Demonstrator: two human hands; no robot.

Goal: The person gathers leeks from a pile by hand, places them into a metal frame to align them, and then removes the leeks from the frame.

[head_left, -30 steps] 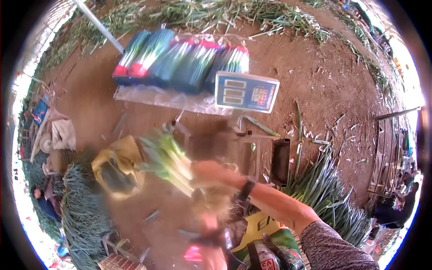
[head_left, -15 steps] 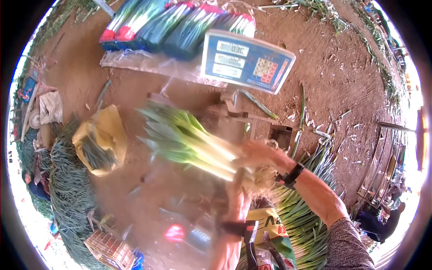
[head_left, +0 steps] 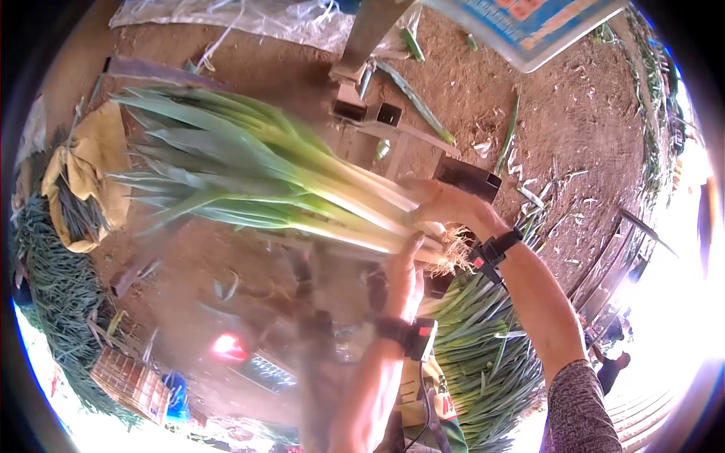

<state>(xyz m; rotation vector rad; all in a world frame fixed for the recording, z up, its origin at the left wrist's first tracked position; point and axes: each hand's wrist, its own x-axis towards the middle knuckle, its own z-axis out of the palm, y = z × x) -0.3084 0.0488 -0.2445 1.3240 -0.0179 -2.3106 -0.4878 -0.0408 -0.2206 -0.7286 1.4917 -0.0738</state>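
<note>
A loose bunch of leeks [head_left: 302, 174] lies across the middle of the view. Its green leaves spread to the left and its pale shanks run right to a tuft of roots [head_left: 455, 251]. My right hand [head_left: 445, 205] wraps over the shanks just short of the roots. From below, my left hand [head_left: 406, 275] grips the same root end, its thumb pressed along the lower shanks. Under the bunch is the metal frame of a scale [head_left: 408, 136], partly hidden by the leaves. The scale's blue display panel [head_left: 521, 30] is cut off by the top edge.
A large heap of leeks [head_left: 483, 355] lies at lower right, by a printed bag [head_left: 434, 385]. To the left are a yellow sack [head_left: 106, 151], a leafy pile [head_left: 60, 279] and a crate [head_left: 132, 381]. Plastic sheeting [head_left: 264, 30] lies at the top.
My view has tilted down and closer, so the display has slid up partly out of sight. The bunch now appears larger and lies over the scale frame, still in both hands.
</note>
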